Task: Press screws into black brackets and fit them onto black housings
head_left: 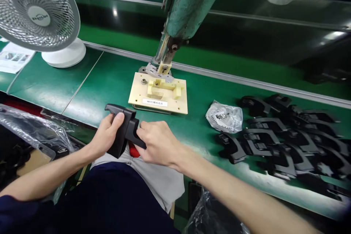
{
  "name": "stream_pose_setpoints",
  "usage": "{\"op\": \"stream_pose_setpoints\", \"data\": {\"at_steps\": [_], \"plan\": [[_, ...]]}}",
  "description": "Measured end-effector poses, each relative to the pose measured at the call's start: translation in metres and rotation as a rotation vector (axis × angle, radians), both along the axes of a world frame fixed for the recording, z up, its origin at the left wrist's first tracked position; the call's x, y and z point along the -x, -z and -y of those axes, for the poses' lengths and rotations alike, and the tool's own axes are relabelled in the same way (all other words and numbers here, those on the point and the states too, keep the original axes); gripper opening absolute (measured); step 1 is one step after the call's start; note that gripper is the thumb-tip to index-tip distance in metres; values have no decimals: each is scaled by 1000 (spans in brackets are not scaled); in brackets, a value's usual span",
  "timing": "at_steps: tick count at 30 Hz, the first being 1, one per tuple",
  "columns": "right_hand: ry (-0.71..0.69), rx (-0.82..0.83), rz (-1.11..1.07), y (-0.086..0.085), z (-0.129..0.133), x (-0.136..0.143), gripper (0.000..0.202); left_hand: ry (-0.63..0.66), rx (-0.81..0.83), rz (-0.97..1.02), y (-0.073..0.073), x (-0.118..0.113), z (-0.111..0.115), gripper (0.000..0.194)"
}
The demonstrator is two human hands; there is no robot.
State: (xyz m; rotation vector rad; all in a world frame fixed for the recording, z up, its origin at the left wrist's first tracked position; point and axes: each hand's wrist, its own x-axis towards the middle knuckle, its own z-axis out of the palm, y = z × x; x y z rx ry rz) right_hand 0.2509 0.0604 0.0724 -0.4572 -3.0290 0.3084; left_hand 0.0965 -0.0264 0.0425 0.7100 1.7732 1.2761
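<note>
My left hand (105,135) grips a black plastic housing (120,131) by its side, thumb on top, in front of the bench edge and above my lap. My right hand (157,140) is closed around a black curved handle-like part (133,133) that meets the housing; whether the two are joined I cannot tell. Beyond my hands lies a cream fixture plate (137,91) with a printed label and raised yellow blocks (164,87). A green press column (189,7) comes down over the back of that plate.
A grey and white fan (41,14) stands on the left of the green bench (101,76), beside printed sheets (13,58). To the right are a clear plastic bag of small metal parts (225,117) and many black curved parts (263,137). Plastic-lined containers (33,131) flank my legs.
</note>
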Motion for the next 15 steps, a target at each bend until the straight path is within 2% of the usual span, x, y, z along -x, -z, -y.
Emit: {"op": "stream_pose_setpoints", "data": {"at_steps": [3, 6, 8, 10, 11, 13, 15], "plan": [[156, 167, -402, 20, 12, -12, 12, 31, -102, -29, 3, -1, 0, 52], [476, 590, -866, 44, 46, -10, 34, -31, -128, 143, 10, -9, -6, 59], [570, 895, -981, 61, 74, -1, 48, -102, -156, 180, 16, -16, -8, 60], [644, 1008, -996, 79, 96, 10, 51, -110, -203, 161, 22, -22, -6, 56], [703, 1002, -1007, 86, 102, 14, 49, -55, -214, 170, 23, -24, -4, 53], [776, 980, -1042, 97, 104, 17, 38, 136, -218, 221, 24, -24, 2, 51], [719, 1012, -1061, 101, 98, 13, 33, 353, -220, 241, 20, -21, 5, 52]]}}
